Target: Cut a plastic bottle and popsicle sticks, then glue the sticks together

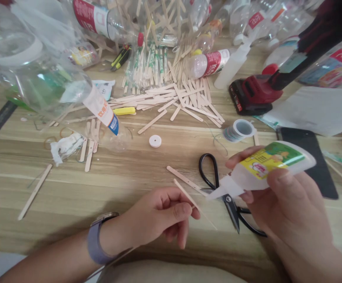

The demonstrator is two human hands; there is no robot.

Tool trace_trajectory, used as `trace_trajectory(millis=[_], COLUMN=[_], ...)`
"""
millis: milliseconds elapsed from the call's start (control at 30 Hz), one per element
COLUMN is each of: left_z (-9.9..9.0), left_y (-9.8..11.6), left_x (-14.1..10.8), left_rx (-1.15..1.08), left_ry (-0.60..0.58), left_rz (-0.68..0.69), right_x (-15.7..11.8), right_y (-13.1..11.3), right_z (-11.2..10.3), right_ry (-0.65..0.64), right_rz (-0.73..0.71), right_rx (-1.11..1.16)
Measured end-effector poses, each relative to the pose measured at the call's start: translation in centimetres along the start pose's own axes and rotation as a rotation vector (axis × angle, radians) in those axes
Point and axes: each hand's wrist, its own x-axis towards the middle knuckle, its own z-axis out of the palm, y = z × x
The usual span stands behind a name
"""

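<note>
My left hand (171, 216) pinches a thin wooden stick (185, 191) between thumb and fingers, low over the table. In my right hand (294, 204) is a glue bottle (272, 163) with a yellow and green label. Its white nozzle tilts down to the left, and the tip is close to the stick; I cannot tell whether they touch. Behind the held stick, a popsicle stick (185, 180) lies on the table. Black-handled scissors (229, 202) lie open between and below the hands, partly hidden by the right hand.
A pile of popsicle sticks (185, 100) spreads across the middle back. Nearby are a thread spool (238, 130), a white disc (155, 141), a yellow cutter (124, 111), a red power tool (255, 94) and a dark phone (309, 157). A large clear bottle (55, 86) lies at left.
</note>
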Motion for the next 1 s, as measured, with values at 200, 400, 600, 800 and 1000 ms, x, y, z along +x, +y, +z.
trace_trajectory(millis=[200,400,600,800,1000], left_z=[-0.04,-0.06,-0.01,0.08,-0.03], left_y=[0.01,-0.07,0.06,0.08,-0.05], left_x=[-0.02,-0.03,-0.07,-0.08,-0.08], left_rx=[0.002,0.004,0.018,0.021,0.029], left_ry=[-0.009,-0.002,0.001,-0.006,-0.015], left_rz=[-0.004,0.004,-0.004,-0.008,-0.011], right_x=[-0.29,-0.14,-0.02,-0.14,-0.21], right_y=[0.49,0.47,0.41,0.66,0.77], right_z=[-0.02,0.07,0.14,0.12,0.06], right_ry=[-0.034,-0.021,-0.023,-0.047,-0.057], right_rz=[0.04,0.031,0.043,0.045,0.066], right_rx=[0.03,0.019,0.023,0.025,0.027])
